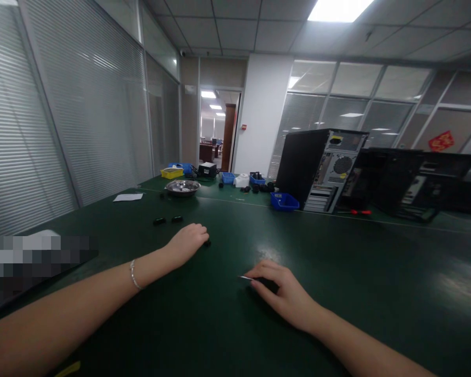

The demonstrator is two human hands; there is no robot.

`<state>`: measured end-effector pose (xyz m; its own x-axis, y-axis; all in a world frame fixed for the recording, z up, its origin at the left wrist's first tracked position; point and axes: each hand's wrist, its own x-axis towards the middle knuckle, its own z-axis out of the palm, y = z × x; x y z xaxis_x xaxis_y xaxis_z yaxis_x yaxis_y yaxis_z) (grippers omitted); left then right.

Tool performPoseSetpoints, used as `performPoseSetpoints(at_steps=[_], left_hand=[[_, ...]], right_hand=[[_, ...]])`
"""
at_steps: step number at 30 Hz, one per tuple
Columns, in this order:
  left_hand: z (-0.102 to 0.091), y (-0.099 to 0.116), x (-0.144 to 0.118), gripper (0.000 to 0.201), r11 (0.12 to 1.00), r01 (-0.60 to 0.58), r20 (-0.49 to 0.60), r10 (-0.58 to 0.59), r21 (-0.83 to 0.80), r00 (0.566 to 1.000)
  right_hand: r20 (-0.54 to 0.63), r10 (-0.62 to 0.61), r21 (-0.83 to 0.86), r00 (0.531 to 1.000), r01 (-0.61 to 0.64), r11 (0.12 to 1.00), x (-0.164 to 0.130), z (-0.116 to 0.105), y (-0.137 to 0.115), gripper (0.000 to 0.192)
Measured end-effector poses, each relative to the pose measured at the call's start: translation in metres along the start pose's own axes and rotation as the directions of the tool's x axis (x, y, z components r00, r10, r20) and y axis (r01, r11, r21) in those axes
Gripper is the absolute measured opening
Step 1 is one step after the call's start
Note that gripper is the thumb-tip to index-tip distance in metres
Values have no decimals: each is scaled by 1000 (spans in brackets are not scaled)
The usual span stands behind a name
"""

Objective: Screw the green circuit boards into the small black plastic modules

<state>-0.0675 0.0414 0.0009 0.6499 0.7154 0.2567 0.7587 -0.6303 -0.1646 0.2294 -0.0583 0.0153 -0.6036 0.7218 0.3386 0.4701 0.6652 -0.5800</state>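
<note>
Green table (337,272): small black part (207,243) touching left hand (186,243) fingertips.

We find an office used as a repair workshop: glass partitions (349,104) with blinds, ceiling panels, a green bench (337,272), opened computer towers (322,167), parts bins (283,201).

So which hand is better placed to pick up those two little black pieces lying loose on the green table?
Probably the left. The left hand rests just short of the two black pieces, already over another small black bit. The right hand lies nearer the person and seems to hold a thin metal tool.
</note>
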Motion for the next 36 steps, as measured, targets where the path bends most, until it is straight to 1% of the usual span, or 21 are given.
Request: performPoseSetpoints(at_steps=[5,10,14,17,20,22,25,28,32,36], left_hand=[[-5,-6,2,29,996,77,45,-79,50,996],[-9,-1,5,29,992,120,89,-123,34,988],[-18,-3,2,29,984,177,118,-179,28,977],[-26,-19,-5,30,956,287,141,-292,57,946],[-33,-44,-11,30,906,415,151,-424,86,893],[-34,-60,-14,29,875,473,141,-483,100,864],[-29,-74,-15,29,851,513,96,-523,111,847],[-16,-79,-13,30,856,510,74,-516,88,853],[0,-81,-8,30,865,501,73,-502,30,862],[1,-76,-3,30,883,466,34,-465,-43,884]], right_hand=[[24,-13,-13,1000,14,1000,2,2,0,19],[43,-14,-13,999,14,1000,1,2,1,19],[49,-21,-25,999,23,999,1,1,-1,20],[54,-24,-37,998,26,999,1,0,-2,19],[63,-27,-41,998,29,999,0,1,-2,20],[66,-28,-40,997,31,999,-1,1,-1,20],[71,-25,-37,997,28,999,0,1,-1,21],[74,-24,-33,997,27,999,2,1,0,21],[72,-25,-31,997,27,999,4,0,0,20],[68,-21,-30,997,23,999,4,-1,1,20]])
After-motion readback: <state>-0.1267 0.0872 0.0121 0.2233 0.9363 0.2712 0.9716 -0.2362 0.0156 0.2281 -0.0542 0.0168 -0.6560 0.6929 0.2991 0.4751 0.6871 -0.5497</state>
